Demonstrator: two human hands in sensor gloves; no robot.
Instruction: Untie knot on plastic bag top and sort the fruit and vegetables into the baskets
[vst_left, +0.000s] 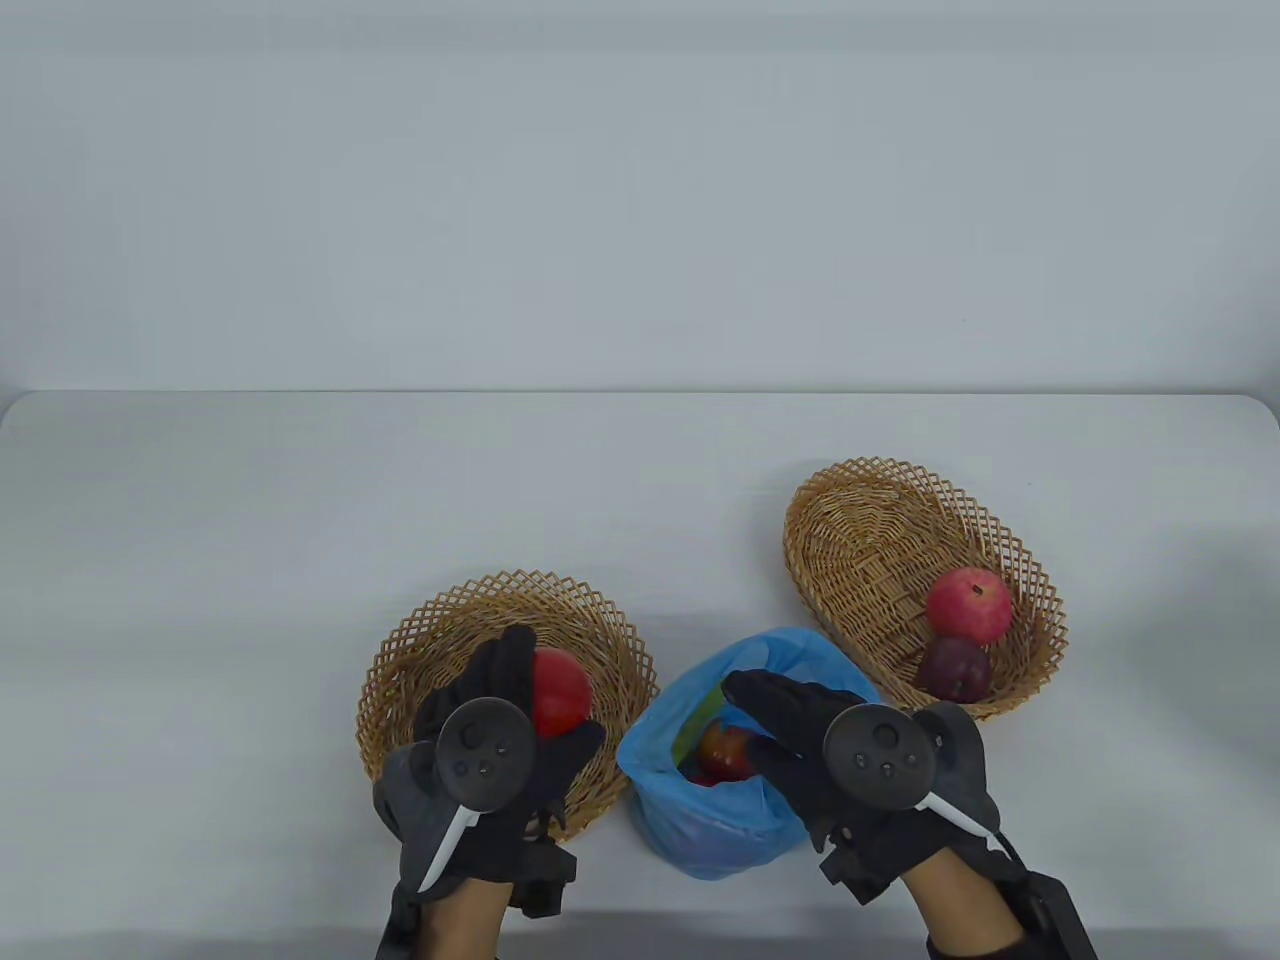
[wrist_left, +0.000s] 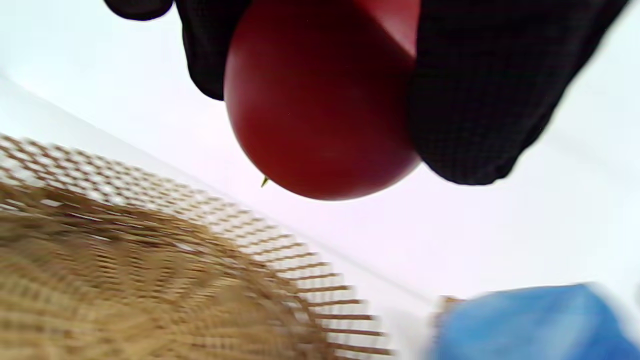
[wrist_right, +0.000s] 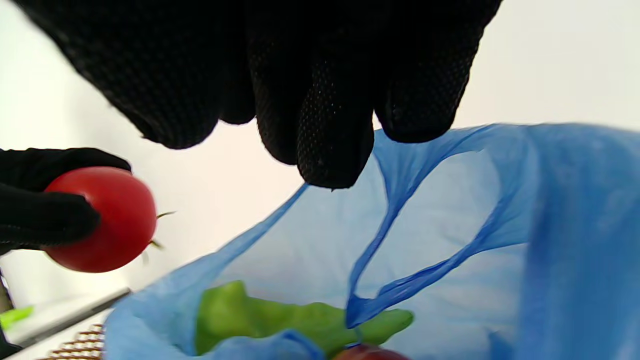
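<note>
My left hand (vst_left: 545, 700) grips a red tomato (vst_left: 560, 690) just above the left wicker basket (vst_left: 420, 620). In the left wrist view the tomato (wrist_left: 320, 110) hangs between gloved fingers (wrist_left: 480, 100) over the basket weave (wrist_left: 125, 280). The blue plastic bag (vst_left: 720, 830) stands open between the baskets. My right hand (vst_left: 750, 720) reaches into its mouth, over a red fruit (vst_left: 725, 750), holding nothing. The right wrist view shows my fingers (wrist_right: 330, 125) hanging over the bag (wrist_right: 550, 225), with a green vegetable (wrist_right: 260, 315) inside.
The right wicker basket (vst_left: 860, 540) holds a red apple (vst_left: 968, 603) and a dark plum (vst_left: 955, 670). The table's far edge runs across the middle of the table view, with a plain wall behind it.
</note>
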